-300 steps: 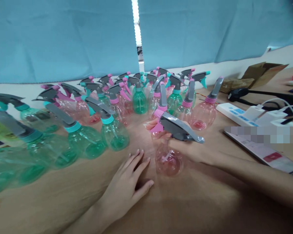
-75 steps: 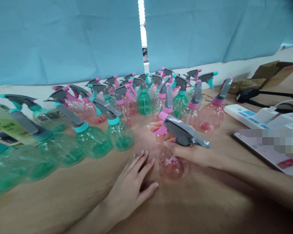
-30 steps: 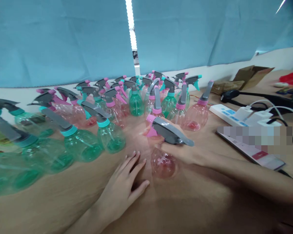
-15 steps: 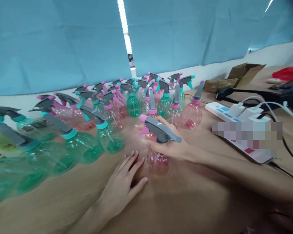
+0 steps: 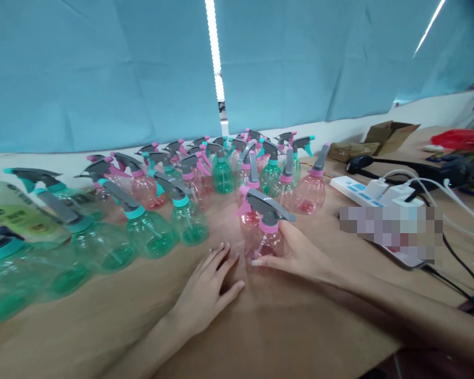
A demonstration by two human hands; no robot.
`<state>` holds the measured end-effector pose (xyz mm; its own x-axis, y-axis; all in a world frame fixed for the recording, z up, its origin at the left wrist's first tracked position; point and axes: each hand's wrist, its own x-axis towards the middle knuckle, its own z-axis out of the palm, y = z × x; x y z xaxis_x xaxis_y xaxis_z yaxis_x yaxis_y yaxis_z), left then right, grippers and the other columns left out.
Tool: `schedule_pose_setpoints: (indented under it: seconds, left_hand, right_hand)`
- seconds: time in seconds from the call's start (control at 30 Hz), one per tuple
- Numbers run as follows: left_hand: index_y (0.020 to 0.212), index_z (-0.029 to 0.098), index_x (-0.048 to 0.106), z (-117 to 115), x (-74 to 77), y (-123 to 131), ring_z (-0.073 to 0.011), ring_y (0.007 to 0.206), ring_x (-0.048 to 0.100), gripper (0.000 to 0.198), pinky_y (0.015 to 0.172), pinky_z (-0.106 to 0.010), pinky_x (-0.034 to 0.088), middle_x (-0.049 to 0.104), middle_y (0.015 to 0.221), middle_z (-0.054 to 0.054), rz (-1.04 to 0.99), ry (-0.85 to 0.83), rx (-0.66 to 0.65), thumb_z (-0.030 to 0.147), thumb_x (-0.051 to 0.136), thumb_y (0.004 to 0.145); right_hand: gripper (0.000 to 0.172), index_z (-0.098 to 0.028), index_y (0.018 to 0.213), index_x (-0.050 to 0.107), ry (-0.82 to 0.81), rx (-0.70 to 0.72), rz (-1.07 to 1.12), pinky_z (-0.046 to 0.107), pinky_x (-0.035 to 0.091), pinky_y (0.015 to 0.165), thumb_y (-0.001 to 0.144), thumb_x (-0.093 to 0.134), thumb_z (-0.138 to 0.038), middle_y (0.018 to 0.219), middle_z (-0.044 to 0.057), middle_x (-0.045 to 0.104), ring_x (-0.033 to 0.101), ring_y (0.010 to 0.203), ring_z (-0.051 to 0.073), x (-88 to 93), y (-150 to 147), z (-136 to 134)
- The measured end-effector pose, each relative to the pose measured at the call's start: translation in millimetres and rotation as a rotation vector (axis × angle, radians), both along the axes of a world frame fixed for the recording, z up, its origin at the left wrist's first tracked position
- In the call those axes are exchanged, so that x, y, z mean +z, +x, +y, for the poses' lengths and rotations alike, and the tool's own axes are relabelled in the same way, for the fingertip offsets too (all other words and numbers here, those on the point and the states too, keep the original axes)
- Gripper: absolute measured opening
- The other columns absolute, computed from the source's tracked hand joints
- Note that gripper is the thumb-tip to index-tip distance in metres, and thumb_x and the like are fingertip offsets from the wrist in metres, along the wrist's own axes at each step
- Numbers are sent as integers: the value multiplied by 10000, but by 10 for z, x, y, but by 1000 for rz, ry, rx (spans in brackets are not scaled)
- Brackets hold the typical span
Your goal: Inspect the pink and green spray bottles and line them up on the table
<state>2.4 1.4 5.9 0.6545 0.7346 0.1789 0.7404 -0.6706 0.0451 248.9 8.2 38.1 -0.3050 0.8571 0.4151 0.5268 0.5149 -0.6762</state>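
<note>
A pink see-through spray bottle (image 5: 263,238) with a grey trigger head and pink nozzle stands upright on the brown table (image 5: 284,331). My right hand (image 5: 296,255) is wrapped round its body from the right side. My left hand (image 5: 205,289) lies flat on the table just left of the bottle, fingers stretched out and holding nothing. Behind them stand several more spray bottles (image 5: 221,171), some green (image 5: 148,231) with teal collars, some pink (image 5: 310,189).
A white power strip (image 5: 365,190) with plugs and cables lies at the right, beside a blurred-out flat item (image 5: 391,231). A cardboard box (image 5: 391,134) and a black corded device (image 5: 359,162) sit further back. Blue curtains hang behind. A yellow-green bottle (image 5: 11,213) lies at the left.
My right hand has slid from the trigger head down to the bottle's body, and the bottle now stands upright. The left hand has stayed flat. The view has shifted slightly.
</note>
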Motion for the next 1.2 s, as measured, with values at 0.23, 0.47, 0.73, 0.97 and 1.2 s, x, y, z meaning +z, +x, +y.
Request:
schedule_pose_setpoints:
  seconds: [0.23, 0.47, 0.73, 0.97, 1.2]
  left_hand:
    - [1316, 89, 528, -107, -32, 28, -330, 1310, 411, 475, 1052, -501, 350, 465, 1413, -184, -12, 61, 15, 400, 495, 958]
    - [1226, 95, 588, -254, -57, 6, -328, 1247, 493, 387, 1002, -482, 421, 577, 1306, -173, -43, 110, -3, 343, 450, 962]
    - [1198, 94, 603, -266, -77, 35, -324, 1219, 520, 365, 986, -472, 439, 598, 1281, -169, -56, 122, 13, 308, 488, 926]
    - [1211, 93, 594, -267, -64, 30, -319, 1239, 499, 372, 989, -463, 443, 584, 1299, -166, -45, 110, 17, 306, 501, 920]
    - [1221, 77, 587, -249, -65, 29, -332, 1244, 489, 375, 981, -470, 450, 575, 1302, -180, -31, 109, 3, 289, 515, 920]
  right_hand:
    - [560, -219, 1203, 481, 69, -113, -125, 481, 423, 968, 755, 688, -484, 1219, 105, 537, 482, 1170, 289, -33, -8, -94]
    - [642, -168, 1221, 398, 69, -146, -57, 483, 460, 907, 750, 681, -501, 1219, 164, 561, 555, 1131, 317, -3, -348, 129]
    - [524, -146, 1197, 451, 123, -216, -236, 453, 458, 906, 785, 648, -404, 1186, 161, 578, 546, 1125, 307, 115, -690, 476]
    - [487, -118, 1176, 506, 105, -281, -299, 479, 445, 889, 786, 655, -368, 1171, 181, 605, 534, 1126, 348, 197, -770, 632]
    - [470, -124, 1185, 509, 114, -274, -316, 433, 470, 865, 789, 663, -325, 1170, 164, 623, 574, 1082, 316, 250, -818, 692]
